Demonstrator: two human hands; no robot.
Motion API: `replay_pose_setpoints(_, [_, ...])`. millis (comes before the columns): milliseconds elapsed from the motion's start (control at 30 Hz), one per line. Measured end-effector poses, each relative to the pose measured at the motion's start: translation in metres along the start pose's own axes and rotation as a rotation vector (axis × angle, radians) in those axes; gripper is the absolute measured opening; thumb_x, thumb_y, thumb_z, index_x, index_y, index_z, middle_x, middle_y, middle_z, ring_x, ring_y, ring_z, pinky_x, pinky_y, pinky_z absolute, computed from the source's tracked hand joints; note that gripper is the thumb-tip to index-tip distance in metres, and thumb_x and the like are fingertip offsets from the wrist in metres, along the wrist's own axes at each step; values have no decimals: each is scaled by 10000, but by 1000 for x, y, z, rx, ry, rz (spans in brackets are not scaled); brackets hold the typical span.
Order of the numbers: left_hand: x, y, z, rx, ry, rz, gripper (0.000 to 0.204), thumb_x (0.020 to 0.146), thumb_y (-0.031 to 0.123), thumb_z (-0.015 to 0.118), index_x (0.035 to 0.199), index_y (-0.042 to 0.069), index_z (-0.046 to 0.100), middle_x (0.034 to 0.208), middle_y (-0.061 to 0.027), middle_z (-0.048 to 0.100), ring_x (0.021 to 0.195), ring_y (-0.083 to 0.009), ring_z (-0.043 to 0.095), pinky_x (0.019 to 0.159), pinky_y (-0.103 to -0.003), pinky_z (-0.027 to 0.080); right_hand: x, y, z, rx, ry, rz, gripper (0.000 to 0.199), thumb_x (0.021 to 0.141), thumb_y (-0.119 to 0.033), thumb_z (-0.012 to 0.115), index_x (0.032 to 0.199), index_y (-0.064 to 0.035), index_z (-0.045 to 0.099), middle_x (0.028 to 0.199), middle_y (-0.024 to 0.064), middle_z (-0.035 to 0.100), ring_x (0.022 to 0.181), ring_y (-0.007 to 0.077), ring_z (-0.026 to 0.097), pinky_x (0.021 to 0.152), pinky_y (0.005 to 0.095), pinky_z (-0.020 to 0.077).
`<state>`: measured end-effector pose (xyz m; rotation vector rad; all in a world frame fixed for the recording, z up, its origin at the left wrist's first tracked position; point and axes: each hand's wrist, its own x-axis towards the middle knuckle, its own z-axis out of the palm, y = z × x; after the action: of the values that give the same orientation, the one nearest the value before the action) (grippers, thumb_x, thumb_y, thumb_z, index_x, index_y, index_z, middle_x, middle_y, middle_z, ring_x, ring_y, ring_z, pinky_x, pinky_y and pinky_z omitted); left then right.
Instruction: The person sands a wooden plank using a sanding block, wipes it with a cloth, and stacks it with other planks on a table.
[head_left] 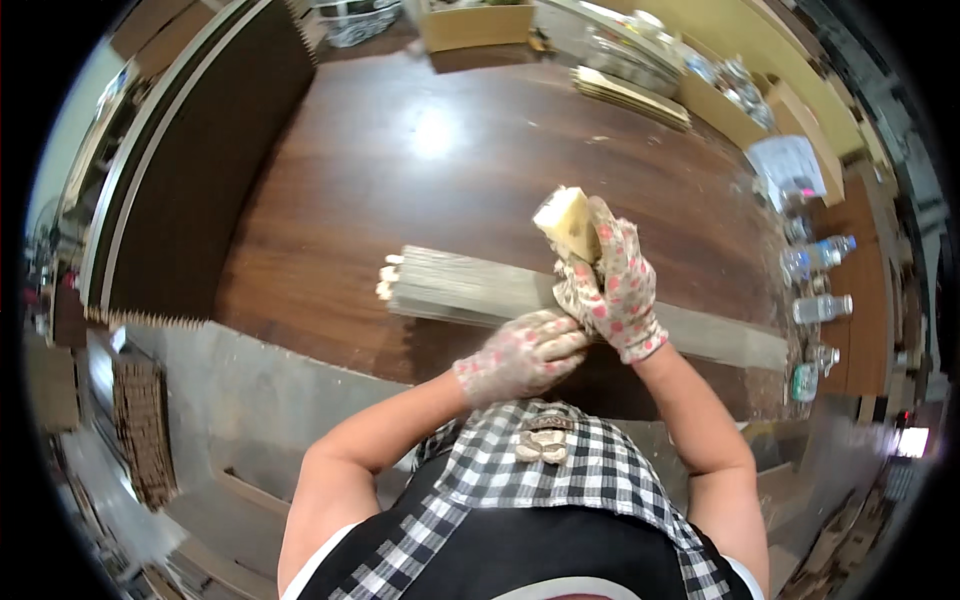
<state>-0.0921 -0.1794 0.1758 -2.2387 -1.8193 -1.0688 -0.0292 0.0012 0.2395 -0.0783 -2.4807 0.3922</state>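
Note:
My right hand, in a white glove with pink dots, is closed around a pale yellow sponge-like block with a dark patch on its side. A crumpled whitish cloth is bunched under the same hand. My left hand, gloved alike, is closed, its fingertips meeting the lower side of the cloth and right hand; what it grips, if anything, is hidden. Behind and beneath both hands, a long grey wood-grain strip or stack of strips lies across the brown table, with pale knobby pieces at its left end.
A tall dark stack of panels borders the table's left side. Several plastic bottles line the right edge near a paper sheet. At the back are a cardboard box and a bundle of thin strips.

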Motion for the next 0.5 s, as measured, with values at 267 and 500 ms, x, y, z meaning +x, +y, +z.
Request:
replay_pose_setpoints(267, [-10,1,-4,-341,37,-162,319,951,253,589,1197,55,638,1257,-118,627,1180,-231,585,1002,-390,472,78,-111,102,280,-172,-490,634,797,-285,751,1349,-60,536,1088,190,600,791,273,679,597,360,591])
replay_pose_setpoints(500, [-11,0,1,-413,-131,-172,621,1015,329,522,1537,53,332,1564,-186,361,1402,-299,409,1164,-426,321,93,-183,94,670,-332,-480,722,876,-277,708,1492,-61,398,1184,220,583,868,364,680,735,458,580])
